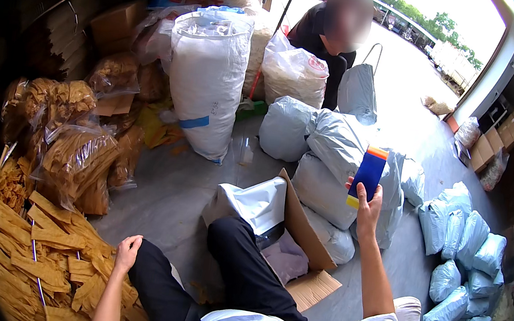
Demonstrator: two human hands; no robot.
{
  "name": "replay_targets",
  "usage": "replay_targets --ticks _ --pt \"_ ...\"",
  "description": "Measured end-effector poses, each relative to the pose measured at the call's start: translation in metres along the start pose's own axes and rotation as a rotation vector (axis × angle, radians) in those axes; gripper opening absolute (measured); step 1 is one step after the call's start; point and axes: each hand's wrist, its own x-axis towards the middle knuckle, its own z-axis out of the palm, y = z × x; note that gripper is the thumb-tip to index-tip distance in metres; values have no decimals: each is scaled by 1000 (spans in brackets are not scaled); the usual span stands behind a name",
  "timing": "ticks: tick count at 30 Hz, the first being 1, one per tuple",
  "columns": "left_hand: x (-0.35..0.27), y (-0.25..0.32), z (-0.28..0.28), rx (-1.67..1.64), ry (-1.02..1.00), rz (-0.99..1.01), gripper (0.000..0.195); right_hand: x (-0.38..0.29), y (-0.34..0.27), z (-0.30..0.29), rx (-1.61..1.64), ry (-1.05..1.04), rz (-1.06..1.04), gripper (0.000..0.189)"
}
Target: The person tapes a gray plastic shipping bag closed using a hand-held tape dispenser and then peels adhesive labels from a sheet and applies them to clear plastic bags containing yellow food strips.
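My right hand [367, 203] holds up a flat dark-blue piece [369, 174] with an orange top end and a yellow bottom end; whether it is a card, packet or box I cannot tell. It is held in front of stacked grey plastic parcels [326, 183]. On my left knee rests my left hand [129, 248], with nothing visible in it. Between the two, beside my right leg, an open cardboard box [311, 225] contains white and black plastic and a pale, purplish bundle [287, 258].
Brown leaf-like sheets [44, 250] and clear bags of them [77, 157] lie left. Ahead stand a tall white woven sack [209, 77] and another filled sack [294, 76], with a crouching person [323, 34] behind. Pale-blue parcels [445, 309] are piled right.
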Motion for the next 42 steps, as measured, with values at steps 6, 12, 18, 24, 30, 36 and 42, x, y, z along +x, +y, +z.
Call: replay_targets --ticks 6,12,18,24,30,36,42 --pt "-8 8 -3 -40 65 -2 30 -20 -14 30 152 -125 34 28" --pt "-12 7 -4 -58 98 18 28 -43 -26 52 235 -222 107 30" --pt "-12 9 -2 -70 128 22 28 -64 -26 61 284 -256 198 24" --pt "-12 10 0 -79 134 20 28 -79 -20 69 360 -264 237 33" --pt "-18 9 -3 -50 167 34 25 -92 -24 89 426 -292 278 27" --pt "-15 8 -1 -61 171 34 26 -103 -21 94 379 -330 292 30" --pt "-23 10 -5 -85 178 10 28 -105 -27 91 377 -309 358 40"
